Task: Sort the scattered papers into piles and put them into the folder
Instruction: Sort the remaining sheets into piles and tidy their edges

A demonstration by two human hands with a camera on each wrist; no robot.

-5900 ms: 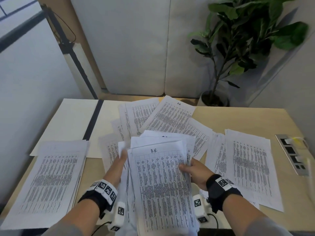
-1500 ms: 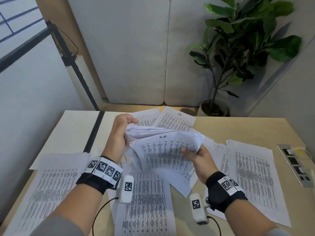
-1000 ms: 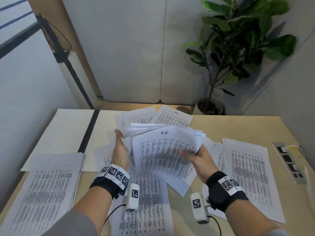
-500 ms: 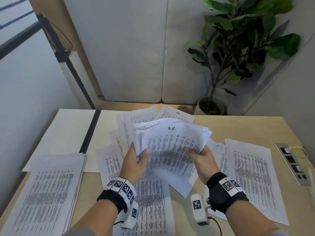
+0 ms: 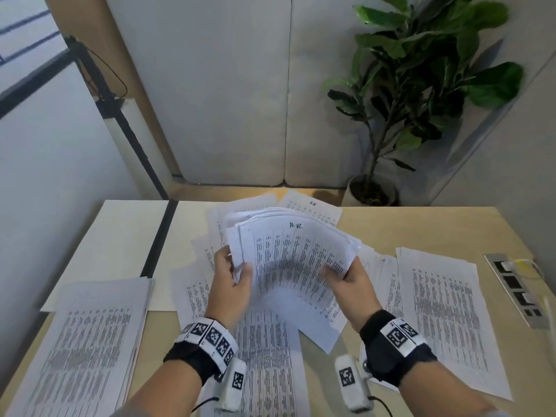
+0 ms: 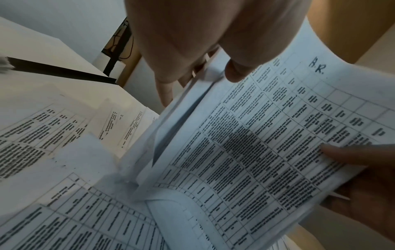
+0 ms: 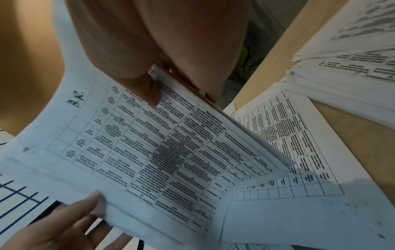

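My left hand (image 5: 230, 284) and right hand (image 5: 350, 285) grip a paper sheaf (image 5: 296, 263) above the wooden desk (image 5: 421, 227) — potted fig (image 5: 421, 85) at one o'clock.

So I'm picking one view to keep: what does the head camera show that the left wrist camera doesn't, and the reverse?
Only head: the potted plant, the sorted piles at the table's sides, both wrists.
Only left wrist: the held stack's fanned left edge up close, left hand pinching it.
Both: that stack, topped "A.R.", right hand gripping it, the open folder.
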